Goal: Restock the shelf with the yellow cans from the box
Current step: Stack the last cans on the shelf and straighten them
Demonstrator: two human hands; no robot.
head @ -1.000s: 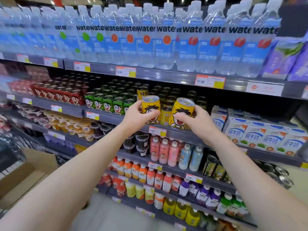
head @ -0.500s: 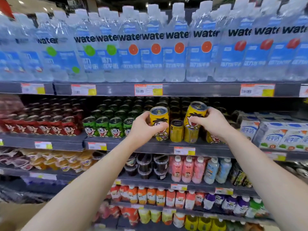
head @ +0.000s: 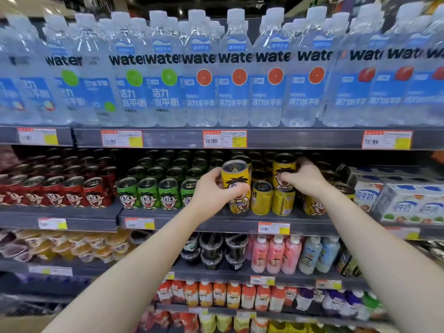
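My left hand (head: 213, 191) grips a yellow cartoon-face can (head: 235, 179), upright, raised above another yellow can at the shelf's front edge (head: 240, 221). My right hand (head: 305, 179) grips a second yellow can (head: 284, 173) from its right side; it stands on top of a lower yellow can (head: 283, 203). Between the two stacks sits a single yellow can (head: 262, 198). More yellow cans (head: 314, 206) stand further right, partly behind my right wrist. The box is out of view.
Green cans (head: 149, 193) stand just left of the yellow ones, red cans (head: 72, 191) further left. White milk cartons (head: 408, 203) fill the right end. The shelf above (head: 288, 138) carries water bottles (head: 235, 75) and hangs low over the stacked cans. Bottled drinks fill the lower shelves.
Both hands moved the cans further in toward the shelf. The right can has come down onto a lower can. The camera moved closer and rose.
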